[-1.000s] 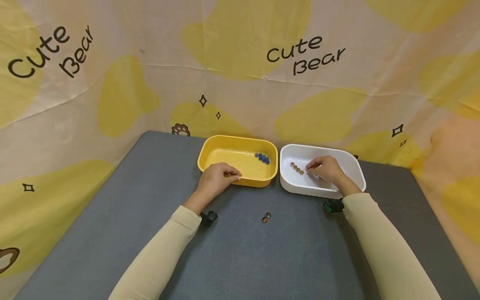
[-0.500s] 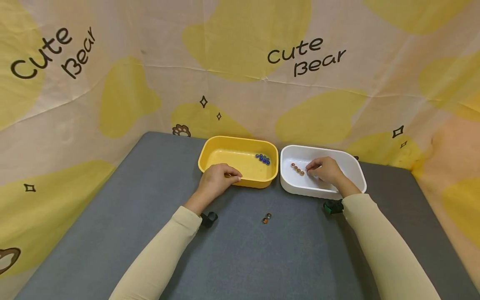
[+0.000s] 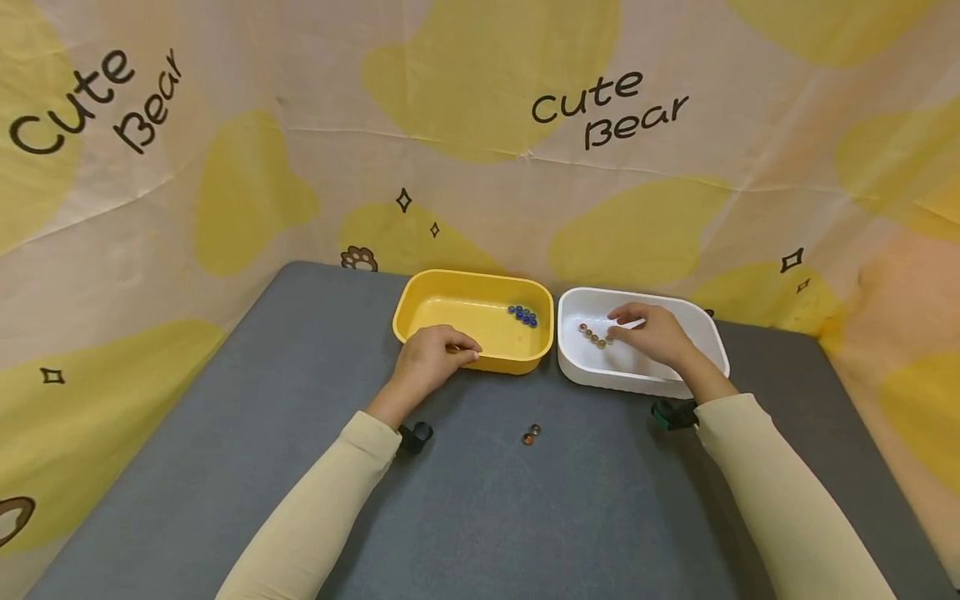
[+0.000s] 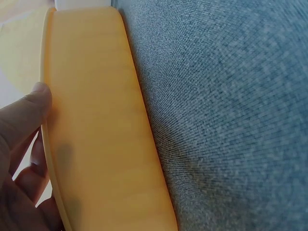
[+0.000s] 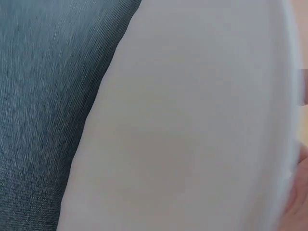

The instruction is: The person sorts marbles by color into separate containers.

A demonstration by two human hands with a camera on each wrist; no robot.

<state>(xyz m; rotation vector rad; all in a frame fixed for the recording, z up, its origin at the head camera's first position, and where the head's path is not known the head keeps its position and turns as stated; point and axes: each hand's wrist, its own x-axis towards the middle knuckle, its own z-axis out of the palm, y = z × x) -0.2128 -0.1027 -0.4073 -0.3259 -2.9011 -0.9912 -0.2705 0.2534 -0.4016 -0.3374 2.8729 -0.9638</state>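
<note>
My left hand [image 3: 426,362] grips the near rim of a yellow plastic tub [image 3: 510,365]. The left wrist view shows its thumb [image 4: 42,98] on the outside of the wall and the other fingers behind it. Several blue marbles [image 3: 520,316] lie at the right end of that tub. Inside the white tub [image 3: 615,381] beside it, my right hand [image 3: 660,337] hovers with thumb and fingers parted. Just by its thumb, a row of several amber marbles [image 3: 595,338] rests on the tub floor. The white wall hides most of this hand in the right wrist view.
Two marbles, one orange-brown [image 3: 528,439] and one darker [image 3: 536,430], lie together on the grey table [image 3: 480,517] in front of the tubs. A printed cloth [image 3: 465,108] hangs behind the table and along its sides.
My right hand has parted its fingers and lifted slightly; a marble it held low in the white tub now sits at the row's end. The left hand keeps its place.
</note>
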